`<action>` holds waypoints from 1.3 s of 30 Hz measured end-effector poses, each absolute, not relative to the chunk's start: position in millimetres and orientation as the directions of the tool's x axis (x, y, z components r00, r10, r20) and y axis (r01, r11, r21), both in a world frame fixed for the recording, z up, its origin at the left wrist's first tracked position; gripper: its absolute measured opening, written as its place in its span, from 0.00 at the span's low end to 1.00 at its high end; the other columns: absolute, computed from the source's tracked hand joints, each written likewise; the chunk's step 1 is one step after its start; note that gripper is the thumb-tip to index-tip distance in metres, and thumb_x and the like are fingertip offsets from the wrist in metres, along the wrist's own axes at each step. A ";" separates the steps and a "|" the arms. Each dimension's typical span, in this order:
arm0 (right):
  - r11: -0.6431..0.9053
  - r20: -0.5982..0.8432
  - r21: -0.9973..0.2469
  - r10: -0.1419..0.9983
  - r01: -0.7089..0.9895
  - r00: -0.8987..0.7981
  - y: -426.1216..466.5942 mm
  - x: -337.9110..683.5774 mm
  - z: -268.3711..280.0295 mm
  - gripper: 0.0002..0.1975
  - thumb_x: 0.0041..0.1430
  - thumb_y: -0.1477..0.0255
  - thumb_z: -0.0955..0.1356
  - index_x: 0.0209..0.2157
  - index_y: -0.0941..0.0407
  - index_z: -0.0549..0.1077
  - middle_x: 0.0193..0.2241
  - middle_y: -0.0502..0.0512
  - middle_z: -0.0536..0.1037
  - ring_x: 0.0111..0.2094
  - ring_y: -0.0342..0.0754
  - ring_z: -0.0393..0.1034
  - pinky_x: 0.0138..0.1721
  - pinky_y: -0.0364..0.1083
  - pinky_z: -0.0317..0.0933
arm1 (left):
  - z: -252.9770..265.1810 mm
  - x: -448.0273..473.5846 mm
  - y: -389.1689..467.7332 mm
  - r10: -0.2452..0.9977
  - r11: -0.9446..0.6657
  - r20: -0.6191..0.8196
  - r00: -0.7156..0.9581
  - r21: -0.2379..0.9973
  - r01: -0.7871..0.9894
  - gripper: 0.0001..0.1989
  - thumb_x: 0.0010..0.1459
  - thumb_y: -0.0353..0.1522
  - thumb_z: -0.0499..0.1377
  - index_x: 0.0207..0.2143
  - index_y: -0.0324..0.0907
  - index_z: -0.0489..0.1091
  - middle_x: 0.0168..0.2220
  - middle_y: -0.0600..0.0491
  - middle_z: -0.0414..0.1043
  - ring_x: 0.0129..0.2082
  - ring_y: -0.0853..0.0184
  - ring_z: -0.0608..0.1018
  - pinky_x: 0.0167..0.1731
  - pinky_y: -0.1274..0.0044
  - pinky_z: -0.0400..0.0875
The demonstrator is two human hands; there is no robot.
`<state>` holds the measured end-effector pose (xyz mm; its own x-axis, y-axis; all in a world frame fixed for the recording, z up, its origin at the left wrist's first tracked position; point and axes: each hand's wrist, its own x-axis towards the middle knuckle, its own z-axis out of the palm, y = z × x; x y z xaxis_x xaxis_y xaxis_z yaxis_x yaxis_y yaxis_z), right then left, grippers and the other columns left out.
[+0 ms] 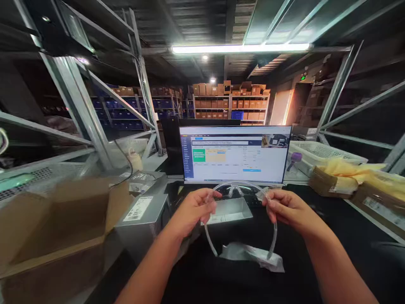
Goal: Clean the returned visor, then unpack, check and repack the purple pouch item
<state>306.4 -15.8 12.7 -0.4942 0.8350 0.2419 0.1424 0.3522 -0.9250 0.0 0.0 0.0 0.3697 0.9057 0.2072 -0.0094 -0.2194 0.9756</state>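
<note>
Between my two hands, a pale, translucent flexible tube [236, 183] bows upward in an arch. My left hand [202, 207] pinches it on one side with thumb and fingers. On the other side my right hand [281, 207] pinches it as well. Both ends of the tube hang below my hands toward a crumpled clear plastic bag [251, 254] on the black tabletop [240, 283]; whether the right end touches the bag I cannot tell. Behind the tube lies a shallow silvery-white open box [232, 210], partly covered by my left hand.
A lit monitor [236, 156] stands behind my hands. At left are an open cardboard box [60, 219] and a grey labelled box [142, 215]. To the right, yellow packaging [354, 169] spills from cardboard boxes [378, 209], near a white basket [325, 152]. Metal posts frame the bench.
</note>
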 end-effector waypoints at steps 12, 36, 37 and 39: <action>0.776 0.822 -0.221 0.474 0.590 -0.316 -51.1 286.9 18.3 0.06 0.68 0.78 0.65 0.43 0.54 0.73 0.30 0.47 0.77 0.28 0.39 0.71 0.32 0.38 0.63 | 13.3 0.3 -27.2 0.831 -0.550 0.399 0.387 0.686 0.476 0.39 0.47 0.31 0.72 0.61 0.55 0.65 0.60 0.53 0.69 0.60 0.57 0.71 0.61 0.66 0.64; 0.774 0.865 -0.025 0.333 0.632 -0.374 -56.4 275.2 15.8 0.07 0.66 0.82 0.66 0.43 0.59 0.72 0.36 0.56 0.80 0.36 0.46 0.75 0.38 0.42 0.68 | 15.3 15.5 -53.8 0.813 -0.582 0.467 0.348 0.631 0.513 0.28 0.55 0.30 0.62 0.59 0.56 0.67 0.57 0.56 0.72 0.56 0.61 0.75 0.60 0.67 0.68; 0.773 0.864 -0.030 0.339 0.634 -0.373 -55.8 275.4 15.1 0.07 0.66 0.82 0.67 0.44 0.59 0.72 0.36 0.56 0.80 0.36 0.46 0.76 0.39 0.42 0.68 | 15.0 15.9 -53.5 0.818 -0.575 0.461 0.344 0.641 0.508 0.28 0.55 0.31 0.63 0.58 0.56 0.67 0.57 0.56 0.73 0.56 0.61 0.75 0.59 0.67 0.69; 0.766 0.858 -0.042 0.357 0.642 -0.369 -54.5 275.8 13.2 0.07 0.66 0.82 0.67 0.44 0.58 0.73 0.37 0.56 0.81 0.37 0.45 0.76 0.39 0.42 0.68 | 14.3 16.7 -53.0 0.824 -0.566 0.456 0.336 0.657 0.497 0.28 0.55 0.31 0.63 0.58 0.54 0.68 0.56 0.55 0.74 0.55 0.61 0.76 0.58 0.68 0.70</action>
<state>275.8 -54.5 13.2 -0.3694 0.3568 0.8580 0.6418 0.7657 -0.0421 16.7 -53.0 14.3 0.3359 0.8241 0.4561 0.4972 -0.5664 0.6572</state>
